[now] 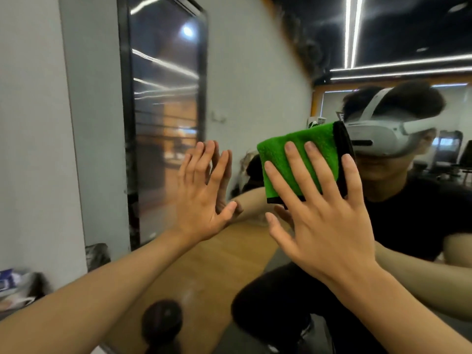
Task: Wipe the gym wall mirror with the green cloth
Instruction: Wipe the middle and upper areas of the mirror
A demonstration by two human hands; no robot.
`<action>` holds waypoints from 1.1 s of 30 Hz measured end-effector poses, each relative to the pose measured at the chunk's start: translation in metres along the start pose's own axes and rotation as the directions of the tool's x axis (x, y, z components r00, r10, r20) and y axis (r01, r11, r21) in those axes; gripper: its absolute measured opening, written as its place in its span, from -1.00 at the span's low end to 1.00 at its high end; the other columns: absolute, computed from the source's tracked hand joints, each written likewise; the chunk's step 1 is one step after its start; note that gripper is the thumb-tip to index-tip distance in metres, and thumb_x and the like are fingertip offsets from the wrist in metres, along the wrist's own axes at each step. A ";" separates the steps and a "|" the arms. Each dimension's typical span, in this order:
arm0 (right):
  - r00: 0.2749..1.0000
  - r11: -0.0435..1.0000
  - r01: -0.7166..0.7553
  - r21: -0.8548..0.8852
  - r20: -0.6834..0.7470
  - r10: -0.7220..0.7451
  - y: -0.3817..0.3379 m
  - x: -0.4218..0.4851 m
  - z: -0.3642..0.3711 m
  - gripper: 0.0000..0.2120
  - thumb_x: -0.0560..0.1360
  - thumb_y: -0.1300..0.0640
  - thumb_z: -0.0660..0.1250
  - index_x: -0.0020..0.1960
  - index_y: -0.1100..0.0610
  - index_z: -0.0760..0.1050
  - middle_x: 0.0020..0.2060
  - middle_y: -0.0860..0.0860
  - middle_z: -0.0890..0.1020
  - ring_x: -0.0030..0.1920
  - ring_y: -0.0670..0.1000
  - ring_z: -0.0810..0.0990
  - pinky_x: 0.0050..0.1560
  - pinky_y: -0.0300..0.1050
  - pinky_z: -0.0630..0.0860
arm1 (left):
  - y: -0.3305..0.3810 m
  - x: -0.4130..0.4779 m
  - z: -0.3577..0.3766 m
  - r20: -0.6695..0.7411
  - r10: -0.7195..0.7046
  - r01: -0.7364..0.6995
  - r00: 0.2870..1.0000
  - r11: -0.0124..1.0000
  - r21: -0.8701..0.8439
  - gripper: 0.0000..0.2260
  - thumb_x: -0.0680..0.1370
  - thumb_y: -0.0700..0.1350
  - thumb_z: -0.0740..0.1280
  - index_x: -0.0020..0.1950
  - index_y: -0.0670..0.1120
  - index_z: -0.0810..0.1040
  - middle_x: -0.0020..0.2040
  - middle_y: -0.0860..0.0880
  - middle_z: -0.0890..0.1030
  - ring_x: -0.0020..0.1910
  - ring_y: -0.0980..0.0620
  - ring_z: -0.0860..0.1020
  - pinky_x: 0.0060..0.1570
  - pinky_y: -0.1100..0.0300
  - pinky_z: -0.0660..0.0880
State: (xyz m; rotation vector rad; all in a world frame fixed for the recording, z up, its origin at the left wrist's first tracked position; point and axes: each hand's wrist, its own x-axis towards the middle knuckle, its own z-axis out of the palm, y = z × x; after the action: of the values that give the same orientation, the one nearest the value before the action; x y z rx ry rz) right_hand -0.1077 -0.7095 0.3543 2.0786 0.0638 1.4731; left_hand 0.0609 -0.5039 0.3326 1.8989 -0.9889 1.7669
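You look at a pale grey wall (30,123) on your left. Just beside it stands a tall black-framed glass panel (163,123), dark inside and streaked with bright glare. Low on your left lies a blurred heap of papers and bags (18,290). A light brown wooden floor (217,264) runs below. Up on your right, a dark ceiling (408,29) carries long white light strips (352,29), with an orange trim (316,98) along its edge.

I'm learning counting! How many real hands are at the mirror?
2. The left hand touches the glass wall mirror; the right hand presses the fuzzy green cloth against it.
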 end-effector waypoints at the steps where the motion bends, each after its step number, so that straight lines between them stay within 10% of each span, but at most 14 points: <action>1: 1.000 1.000 -0.004 -0.005 0.005 0.004 -0.001 0.000 0.000 -0.29 0.64 -0.25 0.09 0.71 0.01 0.09 0.69 0.14 0.08 0.68 0.21 0.03 0.63 0.34 -0.07 | -0.001 0.000 0.000 0.001 0.002 -0.002 1.000 1.000 0.000 -0.28 0.64 0.28 0.09 0.69 -0.11 0.16 0.68 -0.24 0.14 0.69 -0.24 0.08 0.65 -0.20 -0.03; 8: 0.996 0.998 0.043 -0.053 0.080 -0.039 -0.001 0.018 -0.017 -0.35 0.61 -0.24 0.12 0.60 0.07 0.36 0.66 0.19 0.17 0.66 0.24 0.13 0.59 0.27 0.07 | -0.001 -0.004 -0.002 0.001 -0.001 0.001 1.000 1.000 -0.015 -0.24 0.58 0.25 0.18 0.69 -0.12 0.21 0.70 -0.22 0.14 0.71 -0.20 0.05 0.64 -0.26 0.03; 14: 0.974 0.979 0.163 -0.125 0.179 -0.140 0.014 0.027 -0.023 -0.24 0.63 -0.33 0.05 0.72 0.02 0.04 0.70 0.11 0.04 0.69 0.22 -0.04 0.65 0.30 -0.07 | -0.002 -0.008 0.003 -0.004 0.010 -0.011 1.000 0.998 -0.064 -0.20 0.54 0.22 0.27 0.71 -0.05 0.14 0.70 -0.21 0.15 0.70 -0.24 0.10 0.61 -0.33 0.10; 33: 0.970 0.953 0.143 -0.269 0.230 -0.081 0.094 0.029 -0.053 -0.24 0.66 -0.33 -0.03 0.71 0.09 0.06 0.69 0.17 0.05 0.67 0.33 -0.06 0.56 0.53 -0.06 | -0.001 -0.004 0.006 -0.037 -0.011 0.007 0.999 0.995 -0.101 -0.21 0.53 0.18 0.30 0.71 -0.04 0.19 0.73 -0.14 0.07 0.71 -0.18 0.05 0.66 -0.21 -0.03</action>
State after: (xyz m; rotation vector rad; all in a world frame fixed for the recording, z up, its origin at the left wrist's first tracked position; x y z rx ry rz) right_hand -0.1697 -0.7543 0.4359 1.9510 -0.1069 1.1084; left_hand 0.0660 -0.5058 0.3286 1.7995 -1.0346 1.7080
